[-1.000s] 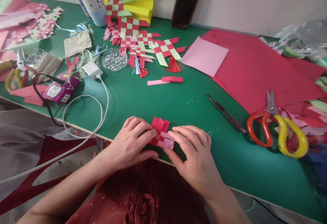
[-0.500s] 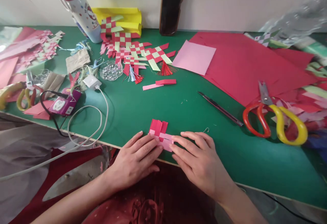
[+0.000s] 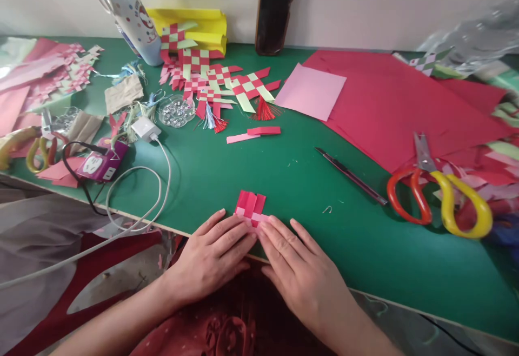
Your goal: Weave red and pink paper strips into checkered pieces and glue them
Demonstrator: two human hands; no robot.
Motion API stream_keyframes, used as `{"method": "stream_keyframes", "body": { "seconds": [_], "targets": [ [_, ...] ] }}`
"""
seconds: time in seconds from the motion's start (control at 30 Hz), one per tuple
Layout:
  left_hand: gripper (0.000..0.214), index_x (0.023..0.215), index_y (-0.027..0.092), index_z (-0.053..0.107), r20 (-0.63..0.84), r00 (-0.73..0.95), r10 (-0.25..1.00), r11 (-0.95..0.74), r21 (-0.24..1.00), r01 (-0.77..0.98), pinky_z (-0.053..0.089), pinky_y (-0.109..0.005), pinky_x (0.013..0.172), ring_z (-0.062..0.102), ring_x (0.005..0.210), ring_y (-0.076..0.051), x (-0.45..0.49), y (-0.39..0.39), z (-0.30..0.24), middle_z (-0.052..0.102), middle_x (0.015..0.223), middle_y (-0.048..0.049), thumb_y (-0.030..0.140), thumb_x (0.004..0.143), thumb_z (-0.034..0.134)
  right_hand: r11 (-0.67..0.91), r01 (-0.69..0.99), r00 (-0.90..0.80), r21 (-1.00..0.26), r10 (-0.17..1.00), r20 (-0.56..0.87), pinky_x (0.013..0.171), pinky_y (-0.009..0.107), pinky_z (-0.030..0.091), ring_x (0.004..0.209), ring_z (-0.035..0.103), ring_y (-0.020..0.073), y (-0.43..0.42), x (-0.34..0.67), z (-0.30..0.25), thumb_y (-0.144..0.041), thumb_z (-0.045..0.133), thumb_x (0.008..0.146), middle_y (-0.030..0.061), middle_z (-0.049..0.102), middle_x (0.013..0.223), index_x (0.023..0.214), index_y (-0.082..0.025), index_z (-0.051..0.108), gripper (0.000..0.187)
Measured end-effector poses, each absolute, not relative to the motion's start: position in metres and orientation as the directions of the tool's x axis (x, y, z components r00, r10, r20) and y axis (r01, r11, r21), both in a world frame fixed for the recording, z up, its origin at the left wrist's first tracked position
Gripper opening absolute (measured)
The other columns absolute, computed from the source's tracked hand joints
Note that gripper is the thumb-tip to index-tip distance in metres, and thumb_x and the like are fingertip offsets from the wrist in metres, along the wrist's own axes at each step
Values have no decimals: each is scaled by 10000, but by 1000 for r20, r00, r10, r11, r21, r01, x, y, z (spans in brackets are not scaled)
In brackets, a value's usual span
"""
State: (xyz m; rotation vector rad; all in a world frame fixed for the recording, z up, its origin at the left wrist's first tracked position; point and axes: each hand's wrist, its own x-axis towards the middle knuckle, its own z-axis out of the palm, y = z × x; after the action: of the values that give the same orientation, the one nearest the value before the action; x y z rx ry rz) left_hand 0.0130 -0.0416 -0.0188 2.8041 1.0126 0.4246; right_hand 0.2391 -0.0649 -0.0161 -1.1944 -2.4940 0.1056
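A small woven piece of red and pink paper strips (image 3: 251, 206) lies on the green table (image 3: 284, 183) near its front edge. My left hand (image 3: 213, 256) lies flat with its fingers stretched out, the fingertips pressing on the piece's lower left. My right hand (image 3: 302, 277) is flat too, fingers extended, its fingertips on the lower right of the piece. The lower half of the piece is hidden under my fingers.
Finished woven paper shapes (image 3: 219, 77) with tassels lie at the back, next to a bottle (image 3: 125, 12) and yellow paper (image 3: 194, 20). Red sheets (image 3: 405, 107) and a pink sheet (image 3: 310, 92) lie right. Scissors (image 3: 441, 193), a craft knife (image 3: 351, 176), loose strips (image 3: 253, 133) and a charger cable (image 3: 146, 183) surround me.
My right hand slid left and down over the woven piece, covering its pink right end. The camera view dropped from the first frame. My left hand stays put.
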Motion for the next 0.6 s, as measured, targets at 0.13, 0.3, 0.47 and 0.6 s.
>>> {"method": "stream_keyframes", "body": {
  "seconds": [0.13, 0.3, 0.47, 0.6],
  "targets": [
    [327, 1274, 200, 600, 230, 756, 613, -783, 306, 542, 344, -468, 1174, 565, 1258, -219, 8, -25, -1, 664, 1276, -59, 307, 969, 551, 661, 721, -593, -209, 744, 308, 1101, 438, 442, 1333, 503, 236, -66, 247, -19, -192, 518, 957, 93, 557, 1423, 1353, -110, 552, 406],
    [385, 1250, 204, 611, 203, 806, 556, -821, 288, 494, 308, -513, 1184, 385, 1420, -231, 3, 20, 13, 611, 1361, -40, 45, 948, 433, 641, 732, -563, -230, 760, 324, 1127, 452, 405, 1358, 473, 238, -66, 245, -22, -221, 528, 962, 90, 545, 1436, 1348, -121, 556, 401],
    [409, 1346, 236, 550, 89, 913, 399, -899, 235, 370, 271, -570, 1180, 258, 1477, -289, 11, 54, 6, 535, 1445, 7, 111, 970, 447, 640, 730, -554, -239, 759, 342, 1184, 440, 307, 1395, 416, 233, -69, 245, -27, -247, 531, 966, 73, 510, 1471, 1369, -106, 530, 427],
    [426, 1383, 244, 519, 39, 929, 369, -910, 220, 352, 264, -548, 1188, 251, 1481, -274, 14, 61, 1, 517, 1461, 0, 127, 985, 421, 652, 720, -572, -237, 752, 328, 1205, 438, 251, 1414, 384, 237, -70, 248, -29, -277, 530, 967, 84, 483, 1494, 1391, -104, 506, 459]
  ]
}}
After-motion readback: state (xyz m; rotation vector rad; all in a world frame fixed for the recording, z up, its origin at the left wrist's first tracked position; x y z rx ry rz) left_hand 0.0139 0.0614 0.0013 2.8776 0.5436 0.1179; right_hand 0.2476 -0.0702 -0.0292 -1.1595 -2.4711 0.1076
